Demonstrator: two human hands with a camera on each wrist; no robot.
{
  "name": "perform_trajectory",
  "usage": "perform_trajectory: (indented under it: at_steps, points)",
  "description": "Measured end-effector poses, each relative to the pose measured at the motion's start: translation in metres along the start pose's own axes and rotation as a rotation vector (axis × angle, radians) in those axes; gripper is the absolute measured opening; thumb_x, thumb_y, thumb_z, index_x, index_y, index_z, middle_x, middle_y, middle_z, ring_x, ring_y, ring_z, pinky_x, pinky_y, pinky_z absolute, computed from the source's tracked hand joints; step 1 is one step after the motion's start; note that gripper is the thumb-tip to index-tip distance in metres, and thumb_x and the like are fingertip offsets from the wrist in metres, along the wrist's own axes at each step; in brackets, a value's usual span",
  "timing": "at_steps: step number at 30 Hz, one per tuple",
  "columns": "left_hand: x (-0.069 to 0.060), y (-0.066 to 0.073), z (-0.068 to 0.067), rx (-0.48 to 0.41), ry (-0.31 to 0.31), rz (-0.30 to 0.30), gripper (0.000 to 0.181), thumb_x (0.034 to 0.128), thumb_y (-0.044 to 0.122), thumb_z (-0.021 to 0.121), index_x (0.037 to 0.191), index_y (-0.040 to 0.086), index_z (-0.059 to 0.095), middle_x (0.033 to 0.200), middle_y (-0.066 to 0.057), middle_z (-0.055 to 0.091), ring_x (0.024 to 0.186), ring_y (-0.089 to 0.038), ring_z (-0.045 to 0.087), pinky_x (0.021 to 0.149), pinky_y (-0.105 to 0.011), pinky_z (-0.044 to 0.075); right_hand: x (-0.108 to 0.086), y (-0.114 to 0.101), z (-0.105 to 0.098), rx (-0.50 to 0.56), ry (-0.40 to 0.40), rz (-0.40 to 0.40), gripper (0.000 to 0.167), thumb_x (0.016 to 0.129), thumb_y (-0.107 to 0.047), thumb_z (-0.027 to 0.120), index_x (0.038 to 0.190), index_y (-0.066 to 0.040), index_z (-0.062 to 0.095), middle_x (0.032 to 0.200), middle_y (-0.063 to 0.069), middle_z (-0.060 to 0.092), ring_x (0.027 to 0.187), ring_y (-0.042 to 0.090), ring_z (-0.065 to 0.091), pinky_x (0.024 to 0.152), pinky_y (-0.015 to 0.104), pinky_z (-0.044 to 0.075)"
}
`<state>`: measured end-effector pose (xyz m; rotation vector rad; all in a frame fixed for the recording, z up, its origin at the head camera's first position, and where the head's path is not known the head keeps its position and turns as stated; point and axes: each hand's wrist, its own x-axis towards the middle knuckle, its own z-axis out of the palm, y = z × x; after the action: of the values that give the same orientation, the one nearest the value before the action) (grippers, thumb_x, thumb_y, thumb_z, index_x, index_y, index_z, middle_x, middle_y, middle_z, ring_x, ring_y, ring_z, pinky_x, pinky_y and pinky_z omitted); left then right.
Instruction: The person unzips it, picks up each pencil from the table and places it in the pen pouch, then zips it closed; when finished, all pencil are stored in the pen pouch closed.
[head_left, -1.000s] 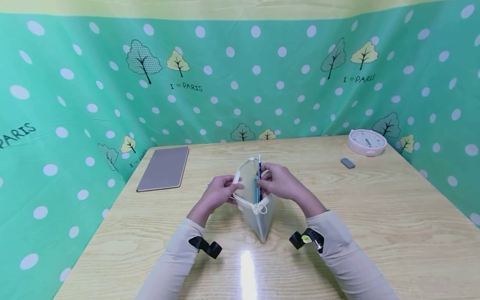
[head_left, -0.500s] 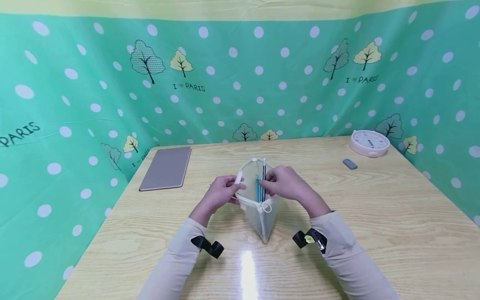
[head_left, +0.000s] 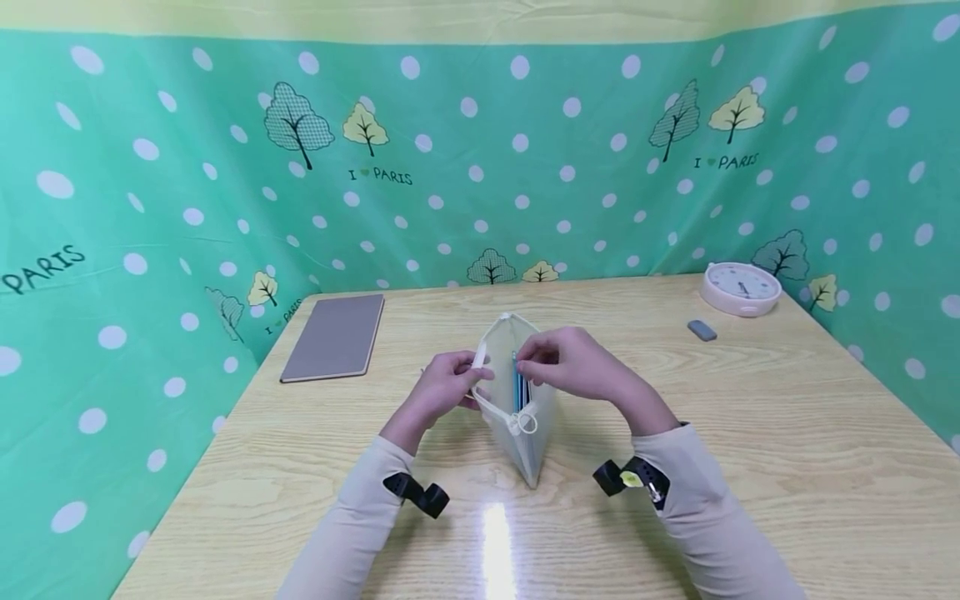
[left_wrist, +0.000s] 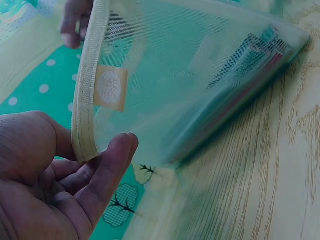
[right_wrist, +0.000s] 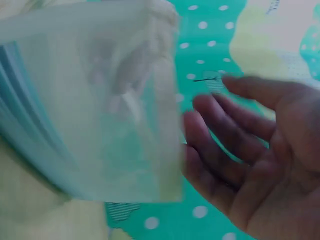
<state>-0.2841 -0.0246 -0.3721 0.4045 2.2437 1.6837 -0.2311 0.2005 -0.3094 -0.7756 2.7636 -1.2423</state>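
A pale, see-through mesh zipper pouch (head_left: 517, 442) stands over the table with its mouth spread wide. My left hand (head_left: 444, 385) pinches its zippered rim on the left side, thumb against fingers. Blue and dark striped pencils (head_left: 520, 390) lean inside the pouch; through the mesh (left_wrist: 165, 100) the left wrist view shows several long items along the bottom edge. At the right side of the mouth is my right hand (head_left: 576, 362). Seen from the right wrist, that hand (right_wrist: 260, 150) has loosely bent fingers with nothing between them, just outside the rim.
A grey notebook (head_left: 333, 337) lies at the back left of the wooden table (head_left: 225, 500). Toward the back right are a small grey eraser-like block (head_left: 702, 330) and a round pink clock (head_left: 741, 289). A green dotted curtain (head_left: 420, 183) borders the table.
The pencil that stuck up above the rim has gone down into the pouch. My right hand has let go of it and shifted slightly. The left hand keeps its pinch.
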Motion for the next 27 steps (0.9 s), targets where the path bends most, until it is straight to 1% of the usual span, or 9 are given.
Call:
perform_trajectory:
  at_steps: [2, 5, 7, 10, 15, 18, 22, 24, 27]
  points:
    - [0.0, 0.0, 0.0, 0.001, 0.0, 0.004, 0.031, 0.1068, 0.007, 0.053, 0.133, -0.009, 0.06, 0.117, -0.024, 0.072, 0.076, -0.017, 0.072, 0.071, -0.035, 0.066, -0.004, -0.005, -0.003, -0.013, -0.048, -0.086, 0.013, 0.095, -0.008, 0.072, 0.103, 0.002, 0.076, 0.088, 0.006, 0.077, 0.08, 0.017, 0.071, 0.075, 0.031, 0.062]
    - [-0.001, 0.001, -0.001, 0.006, 0.01, 0.005, 0.032, 0.1066, 0.008, 0.054, 0.134, -0.008, 0.06, 0.117, -0.023, 0.073, 0.076, -0.018, 0.073, 0.071, -0.036, 0.066, -0.008, -0.015, -0.003, -0.116, -0.14, -0.172, 0.02, 0.09, -0.011, 0.078, 0.107, 0.0, 0.077, 0.095, 0.002, 0.077, 0.087, 0.015, 0.071, 0.082, 0.033, 0.063]
    - [-0.001, 0.001, -0.001, 0.009, 0.017, 0.005, 0.033, 0.1065, 0.009, 0.055, 0.134, -0.008, 0.06, 0.117, -0.023, 0.073, 0.077, -0.022, 0.074, 0.071, -0.036, 0.066, -0.01, -0.022, -0.001, -0.206, -0.194, -0.184, 0.028, 0.086, -0.015, 0.082, 0.11, -0.001, 0.077, 0.098, 0.003, 0.076, 0.089, 0.015, 0.069, 0.083, 0.033, 0.062]
    - [-0.001, 0.001, -0.002, 0.008, 0.023, 0.003, 0.033, 0.1064, 0.009, 0.055, 0.135, -0.007, 0.06, 0.118, -0.023, 0.072, 0.083, -0.029, 0.075, 0.071, -0.035, 0.066, -0.011, -0.029, 0.007, -0.341, -0.23, -0.164, 0.037, 0.08, -0.022, 0.088, 0.111, -0.004, 0.077, 0.1, 0.003, 0.074, 0.091, 0.013, 0.066, 0.083, 0.03, 0.06]
    - [-0.002, 0.0, -0.001, 0.013, 0.032, 0.01, 0.032, 0.1057, 0.011, 0.056, 0.132, -0.005, 0.064, 0.118, -0.02, 0.072, 0.08, -0.023, 0.074, 0.07, -0.035, 0.066, -0.008, -0.03, 0.017, -0.444, -0.203, -0.166, 0.025, 0.077, -0.022, 0.09, 0.096, -0.01, 0.08, 0.091, -0.003, 0.073, 0.087, 0.013, 0.064, 0.08, 0.026, 0.057]
    - [-0.001, -0.001, -0.001, 0.004, 0.036, 0.016, 0.031, 0.1061, 0.012, 0.055, 0.131, -0.005, 0.064, 0.118, -0.02, 0.072, 0.078, -0.018, 0.073, 0.069, -0.034, 0.065, -0.007, -0.029, 0.018, -0.423, -0.184, -0.175, 0.015, 0.077, -0.019, 0.09, 0.086, -0.013, 0.08, 0.083, -0.008, 0.071, 0.082, 0.011, 0.063, 0.075, 0.024, 0.056]
    - [-0.001, 0.001, 0.0, -0.026, 0.045, 0.016, 0.035, 0.1088, 0.019, 0.051, 0.132, -0.005, 0.063, 0.118, -0.021, 0.072, 0.08, -0.017, 0.072, 0.07, -0.032, 0.065, -0.006, -0.026, 0.017, -0.378, -0.143, -0.145, 0.013, 0.079, -0.018, 0.089, 0.081, -0.013, 0.078, 0.076, -0.009, 0.068, 0.072, 0.005, 0.059, 0.066, 0.02, 0.053]
    - [-0.001, 0.003, 0.0, -0.051, 0.043, 0.026, 0.04, 0.1096, 0.024, 0.05, 0.133, -0.006, 0.062, 0.119, -0.022, 0.071, 0.083, -0.018, 0.072, 0.072, -0.033, 0.065, -0.006, -0.024, 0.017, -0.359, -0.1, -0.121, 0.012, 0.082, -0.017, 0.088, 0.08, -0.012, 0.077, 0.074, -0.008, 0.068, 0.069, 0.004, 0.056, 0.062, 0.02, 0.052]
    - [-0.003, 0.006, 0.0, -0.081, 0.02, 0.078, 0.044, 0.1088, 0.026, 0.05, 0.133, -0.009, 0.06, 0.123, -0.025, 0.068, 0.09, -0.022, 0.072, 0.081, -0.037, 0.066, -0.004, -0.019, 0.018, -0.324, -0.013, -0.087, 0.009, 0.086, -0.012, 0.084, 0.081, -0.009, 0.077, 0.075, -0.004, 0.07, 0.069, 0.005, 0.059, 0.061, 0.021, 0.053]
